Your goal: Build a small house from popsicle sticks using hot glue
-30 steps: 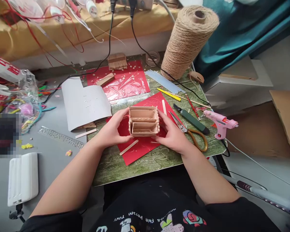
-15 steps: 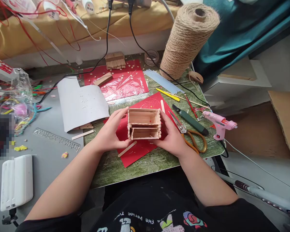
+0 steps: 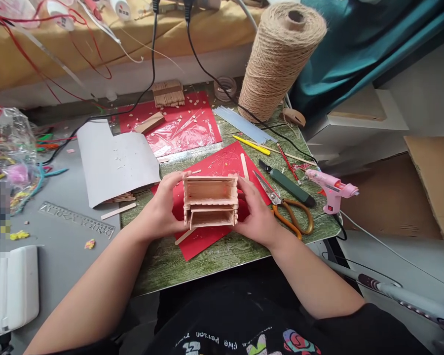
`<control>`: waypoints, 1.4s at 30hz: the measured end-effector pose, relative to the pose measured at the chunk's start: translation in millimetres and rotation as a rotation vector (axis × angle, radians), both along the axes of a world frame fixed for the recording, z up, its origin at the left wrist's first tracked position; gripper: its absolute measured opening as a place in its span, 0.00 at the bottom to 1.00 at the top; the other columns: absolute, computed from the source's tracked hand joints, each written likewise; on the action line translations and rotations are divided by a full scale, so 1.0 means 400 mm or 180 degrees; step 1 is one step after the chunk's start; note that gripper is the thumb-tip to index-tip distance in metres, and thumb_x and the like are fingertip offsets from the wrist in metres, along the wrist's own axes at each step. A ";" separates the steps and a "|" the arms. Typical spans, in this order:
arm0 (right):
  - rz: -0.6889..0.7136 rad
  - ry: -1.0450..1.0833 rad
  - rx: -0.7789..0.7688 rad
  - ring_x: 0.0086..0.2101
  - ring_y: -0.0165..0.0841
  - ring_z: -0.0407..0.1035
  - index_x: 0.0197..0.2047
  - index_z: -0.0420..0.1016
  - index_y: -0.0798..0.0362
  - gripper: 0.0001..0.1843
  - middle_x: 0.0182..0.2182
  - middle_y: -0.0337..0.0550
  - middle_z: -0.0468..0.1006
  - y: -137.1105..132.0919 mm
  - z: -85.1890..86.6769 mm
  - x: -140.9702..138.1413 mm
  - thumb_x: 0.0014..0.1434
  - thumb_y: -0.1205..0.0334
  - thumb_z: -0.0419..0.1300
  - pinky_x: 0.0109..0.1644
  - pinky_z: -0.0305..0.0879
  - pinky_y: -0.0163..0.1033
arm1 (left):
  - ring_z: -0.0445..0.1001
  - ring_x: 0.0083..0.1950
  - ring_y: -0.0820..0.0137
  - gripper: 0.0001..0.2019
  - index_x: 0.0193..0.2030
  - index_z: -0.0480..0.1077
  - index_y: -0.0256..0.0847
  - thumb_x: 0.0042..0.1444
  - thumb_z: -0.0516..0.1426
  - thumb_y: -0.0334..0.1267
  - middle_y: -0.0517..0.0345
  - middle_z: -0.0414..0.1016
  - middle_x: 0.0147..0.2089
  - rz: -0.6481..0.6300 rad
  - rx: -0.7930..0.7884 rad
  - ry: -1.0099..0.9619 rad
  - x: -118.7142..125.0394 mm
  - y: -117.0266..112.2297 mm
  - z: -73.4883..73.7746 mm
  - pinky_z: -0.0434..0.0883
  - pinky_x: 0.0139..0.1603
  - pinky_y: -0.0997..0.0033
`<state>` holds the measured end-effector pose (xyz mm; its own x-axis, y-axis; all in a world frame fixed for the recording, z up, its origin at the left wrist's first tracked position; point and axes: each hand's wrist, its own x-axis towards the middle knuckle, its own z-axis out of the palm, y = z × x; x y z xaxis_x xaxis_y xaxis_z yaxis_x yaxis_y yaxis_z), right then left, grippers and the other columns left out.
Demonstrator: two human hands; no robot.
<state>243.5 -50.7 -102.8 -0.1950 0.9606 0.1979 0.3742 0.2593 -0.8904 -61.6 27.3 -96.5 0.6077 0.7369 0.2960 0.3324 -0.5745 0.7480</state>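
Both hands clamp a two-tier box of pale wooden craft sticks [image 3: 210, 199], left hand [image 3: 163, 212] on one side wall, right hand [image 3: 257, 217] on the other, over a red paper sheet [image 3: 222, 162] on the green mottled mat [image 3: 207, 256]. Orange-handled scissors [image 3: 288, 209] and a pink glue gun [image 3: 331, 187] lie near the right hand. Too hard a squeeze could spring the glued sticks apart.
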 end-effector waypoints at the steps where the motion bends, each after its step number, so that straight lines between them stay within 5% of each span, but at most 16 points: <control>1: 0.0014 -0.0049 -0.0033 0.74 0.56 0.61 0.84 0.46 0.31 0.62 0.78 0.48 0.60 0.000 0.004 -0.002 0.59 0.57 0.78 0.78 0.65 0.65 | 0.66 0.76 0.42 0.64 0.83 0.47 0.53 0.45 0.79 0.43 0.41 0.61 0.76 0.0024 -0.0076 0.0015 -0.001 -0.003 0.001 0.66 0.80 0.40; 5: -0.0055 -0.0271 0.0440 0.74 0.57 0.60 0.84 0.46 0.35 0.63 0.78 0.51 0.59 -0.003 0.056 -0.011 0.57 0.51 0.80 0.76 0.66 0.68 | 0.63 0.78 0.41 0.66 0.84 0.41 0.50 0.47 0.77 0.42 0.38 0.56 0.77 0.0177 -0.0058 0.0275 0.001 -0.016 0.013 0.67 0.79 0.39; 9: 0.0000 -0.0762 0.1603 0.62 0.49 0.72 0.77 0.65 0.34 0.41 0.64 0.49 0.75 -0.011 0.137 -0.032 0.65 0.62 0.72 0.67 0.73 0.62 | 0.62 0.78 0.40 0.66 0.84 0.44 0.50 0.45 0.78 0.42 0.37 0.56 0.76 0.0229 0.0366 0.0344 0.006 -0.025 0.030 0.69 0.79 0.38; 14: 0.0043 -0.1273 0.2019 0.47 0.41 0.74 0.62 0.79 0.40 0.23 0.49 0.42 0.84 -0.015 0.186 -0.079 0.68 0.70 0.68 0.55 0.71 0.52 | 0.61 0.80 0.43 0.59 0.82 0.45 0.50 0.51 0.76 0.41 0.36 0.57 0.79 -0.0031 0.0289 -0.0012 0.004 -0.025 0.039 0.65 0.81 0.39; 21: -0.0021 -0.1510 0.1805 0.40 0.39 0.69 0.49 0.83 0.47 0.08 0.40 0.44 0.81 0.003 0.213 -0.121 0.70 0.69 0.66 0.48 0.66 0.49 | 0.63 0.79 0.41 0.61 0.84 0.41 0.51 0.52 0.74 0.40 0.36 0.58 0.79 -0.0054 0.0113 0.0118 -0.012 -0.026 0.043 0.67 0.79 0.36; 30: 0.0461 -0.1351 0.1372 0.45 0.42 0.73 0.49 0.79 0.47 0.08 0.46 0.46 0.83 0.043 0.240 -0.124 0.71 0.70 0.63 0.52 0.68 0.53 | 0.57 0.81 0.40 0.64 0.85 0.38 0.52 0.48 0.71 0.34 0.39 0.55 0.80 -0.0028 -0.0190 0.0334 -0.020 -0.024 0.065 0.64 0.80 0.35; 42: 0.0424 -0.1334 0.1269 0.48 0.44 0.73 0.49 0.76 0.48 0.09 0.48 0.49 0.82 0.060 0.223 -0.130 0.70 0.71 0.62 0.54 0.71 0.55 | 0.55 0.81 0.39 0.66 0.85 0.34 0.51 0.47 0.71 0.33 0.38 0.54 0.80 -0.0095 -0.0304 0.0206 -0.022 -0.008 0.046 0.63 0.80 0.33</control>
<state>191.6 -26.8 -13.6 -0.4482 0.7898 0.4186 0.6140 0.6124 -0.4980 -70.5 24.0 -78.2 0.6453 0.7412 0.1847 0.3657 -0.5120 0.7772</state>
